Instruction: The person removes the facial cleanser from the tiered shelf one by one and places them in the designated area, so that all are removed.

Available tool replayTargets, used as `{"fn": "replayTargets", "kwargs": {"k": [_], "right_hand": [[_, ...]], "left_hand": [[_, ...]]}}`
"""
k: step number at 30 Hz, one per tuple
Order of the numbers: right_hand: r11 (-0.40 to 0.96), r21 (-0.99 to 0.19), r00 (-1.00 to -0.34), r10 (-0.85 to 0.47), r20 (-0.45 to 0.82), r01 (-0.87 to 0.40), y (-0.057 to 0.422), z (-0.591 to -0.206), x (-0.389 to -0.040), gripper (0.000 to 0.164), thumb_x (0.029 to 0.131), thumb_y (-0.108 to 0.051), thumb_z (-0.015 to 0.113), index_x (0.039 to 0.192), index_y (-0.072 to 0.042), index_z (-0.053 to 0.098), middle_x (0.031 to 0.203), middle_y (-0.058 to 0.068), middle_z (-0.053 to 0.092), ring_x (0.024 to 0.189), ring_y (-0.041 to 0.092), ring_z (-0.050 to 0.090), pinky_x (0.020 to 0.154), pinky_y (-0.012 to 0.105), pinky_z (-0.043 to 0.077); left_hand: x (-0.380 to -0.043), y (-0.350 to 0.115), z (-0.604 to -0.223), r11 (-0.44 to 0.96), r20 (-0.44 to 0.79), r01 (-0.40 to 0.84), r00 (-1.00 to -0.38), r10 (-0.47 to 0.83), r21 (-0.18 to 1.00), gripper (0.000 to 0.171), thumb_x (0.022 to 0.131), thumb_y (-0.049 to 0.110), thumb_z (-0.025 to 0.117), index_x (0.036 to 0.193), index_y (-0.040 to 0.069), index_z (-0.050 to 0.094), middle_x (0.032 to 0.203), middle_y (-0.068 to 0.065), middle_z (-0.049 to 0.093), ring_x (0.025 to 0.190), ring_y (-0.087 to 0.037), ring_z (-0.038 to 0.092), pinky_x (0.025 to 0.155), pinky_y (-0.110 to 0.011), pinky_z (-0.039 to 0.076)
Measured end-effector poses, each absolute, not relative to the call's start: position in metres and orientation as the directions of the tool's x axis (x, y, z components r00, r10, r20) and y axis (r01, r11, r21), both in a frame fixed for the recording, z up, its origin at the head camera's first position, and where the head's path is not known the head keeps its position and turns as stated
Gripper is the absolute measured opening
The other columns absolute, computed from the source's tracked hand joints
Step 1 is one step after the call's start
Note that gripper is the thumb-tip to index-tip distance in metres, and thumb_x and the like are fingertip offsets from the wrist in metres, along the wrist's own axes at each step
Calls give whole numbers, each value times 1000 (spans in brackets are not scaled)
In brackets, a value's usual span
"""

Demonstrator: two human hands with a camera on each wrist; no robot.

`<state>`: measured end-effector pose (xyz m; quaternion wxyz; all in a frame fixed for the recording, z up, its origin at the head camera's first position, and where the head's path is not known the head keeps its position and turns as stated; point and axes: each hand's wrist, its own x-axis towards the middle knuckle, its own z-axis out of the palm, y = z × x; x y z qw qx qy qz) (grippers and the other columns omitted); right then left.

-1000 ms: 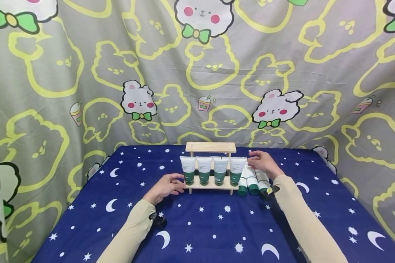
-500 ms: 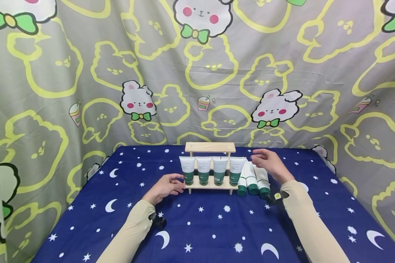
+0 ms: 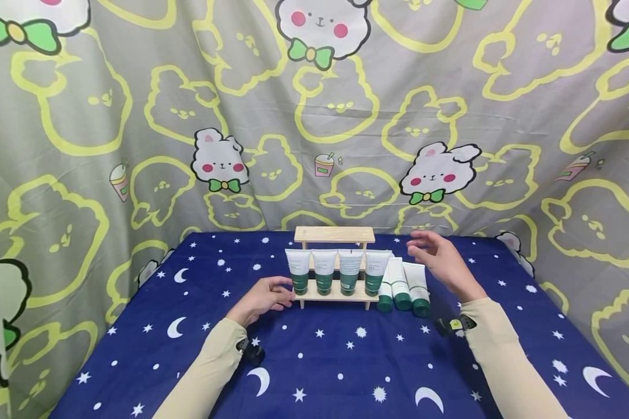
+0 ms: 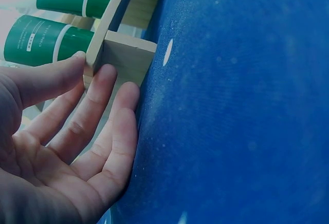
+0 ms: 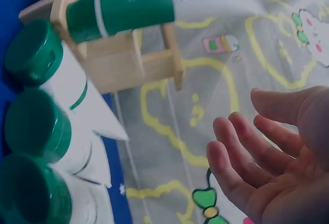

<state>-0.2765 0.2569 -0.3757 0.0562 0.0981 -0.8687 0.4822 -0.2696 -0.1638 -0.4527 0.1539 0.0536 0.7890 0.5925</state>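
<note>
A small tiered wooden rack [image 3: 335,234] stands on the table. Several white-and-green squeeze tubes [image 3: 324,279] stand cap-down in a row along its lower shelf. My left hand [image 3: 262,299] holds the left end of that shelf; in the left wrist view the thumb lies at the board's edge, with fingers [image 4: 100,88] against the side and leg below. To the rack's right, three more tubes [image 3: 418,279] lie side by side, green caps towards me. Above and right of them hangs my right hand [image 3: 440,259], fingers loosely bent and nothing in them.
A dark blue cloth [image 3: 340,349] with white moons and stars covers the table. Behind and on both sides hangs a grey curtain [image 3: 272,116] with cartoon animals. The rack's upper tier [image 3: 335,234] bears no tubes in the head view.
My right hand has drawn away to the right from beside the row's rightmost tube, uncovering the lying tubes. The left hand has stayed at the shelf's end.
</note>
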Motion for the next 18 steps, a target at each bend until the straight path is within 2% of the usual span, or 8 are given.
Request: {"fn": "replayTargets", "kwargs": {"k": [3,7,11,14,18], "right_hand": [[515,-820,-968,-116,221,-249,254,-369,-267,49,105,-27,60,148,-7,48,135,21,63,121,38,64,98,46,54],[521,-800,-954,-140,264,-298,247,-364,-256,44,106,-28,57,144,-7,51,132,20,66,117,35,66,93,33,56],[521,-785,-942,-155,298,-334,242,-364,-249,40,107,-26,55,142,-5,53,128,18,68,108,19,69,86,20,55],[508,-788,-937,-153,313,-347,240,-365,-246,39,107,-26,57,139,-4,54,126,18,69,102,10,68,84,19,54],[492,-794,-934,-152,325,-356,235,-366,-245,40,105,-28,61,135,-3,56,125,20,69,99,8,68,83,22,55]], "left_hand": [[-270,-163,-452,294,-179,-96,-946,271,951,43,96,3,68,136,-6,56,102,-18,76,91,-29,75,80,-40,60],[-270,-163,-452,293,-177,-92,-945,276,952,44,96,4,68,136,-7,55,102,-19,76,92,-29,75,81,-41,60],[-270,-163,-452,288,-173,-90,-945,277,953,44,95,4,69,136,-7,55,103,-21,76,91,-30,75,80,-41,60],[-270,-164,-452,293,-176,-92,-946,272,952,44,95,4,69,135,-6,56,102,-20,76,90,-28,75,79,-40,60],[-270,-164,-452,293,-176,-94,-948,266,951,43,95,4,70,135,-6,57,100,-17,76,88,-26,75,78,-38,60]]}}
